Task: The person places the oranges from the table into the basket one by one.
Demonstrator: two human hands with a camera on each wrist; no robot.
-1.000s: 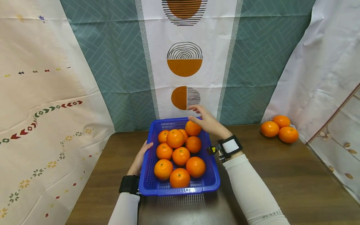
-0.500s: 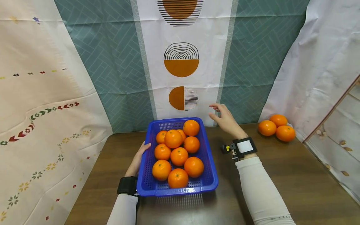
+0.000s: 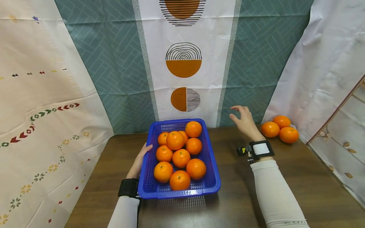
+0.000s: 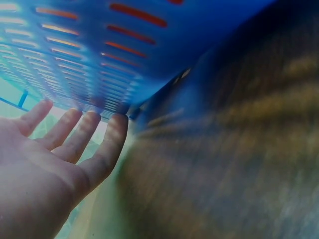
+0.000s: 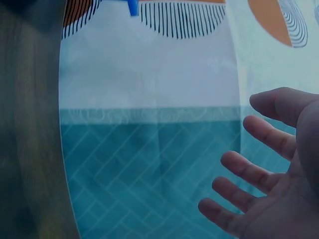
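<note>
A blue slotted plastic basket (image 3: pixel 212 152) holds several oranges (image 3: pixel 181 158), one of them lying on top of others. My left hand (image 3: pixel 139 162) is at the basket's left side. In the left wrist view, the left hand's fairly straight fingers (image 4: pixel 110 142) reach up to the slotted wall and appear to touch it. My right hand (image 3: pixel 246 123) is in the air between the basket and 3 loose oranges (image 3: pixel 288 135), its fingers spread and slightly bent. Nothing is in the right hand, as the right wrist view shows its bare palm and fingers (image 5: pixel 249 169).
A brown wooden table (image 3: pixel 236 196) carries everything. Behind it hangs a patterned green and white cloth (image 3: pixel 251 72), close to the basket's far rim. A cream cloth (image 3: pixel 57 126) borders the left, a white one (image 3: pixel 328 79) the right, beside the loose oranges.
The right hand has moved away from the orange at the basket's far right corner, rightward toward the loose oranges. The left hand stays at the basket, and the oranges lie as before.
</note>
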